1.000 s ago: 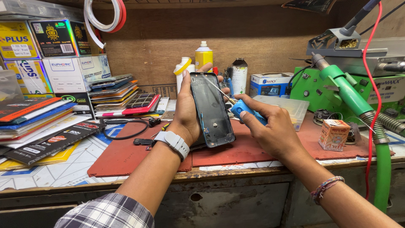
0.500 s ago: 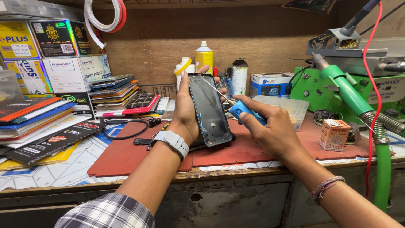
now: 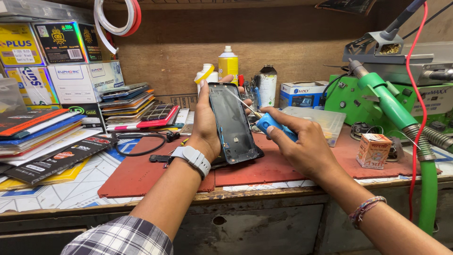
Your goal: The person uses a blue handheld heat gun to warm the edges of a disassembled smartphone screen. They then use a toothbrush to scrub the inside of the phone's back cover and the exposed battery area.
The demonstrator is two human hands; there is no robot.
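My left hand (image 3: 206, 126) holds a dark phone body (image 3: 232, 123) upright above the red mat (image 3: 141, 172), its open inner side facing me. A grey watch sits on that wrist. My right hand (image 3: 298, 142) grips a blue-handled tool (image 3: 274, 125) whose thin metal tip reaches up to the phone's upper right edge. A braided bracelet is on my right wrist.
Stacked boxes and flat phone-part packs (image 3: 42, 132) fill the left. Bottles and cans (image 3: 228, 65) stand at the back wall. A clear plastic box (image 3: 321, 120), a small orange carton (image 3: 374, 150) and a green machine with a hose (image 3: 391, 104) sit on the right. A black cable (image 3: 141, 144) lies on the mat.
The phone body has tilted slightly more upright in my left hand, and the tool tip has shifted a little along its right edge.
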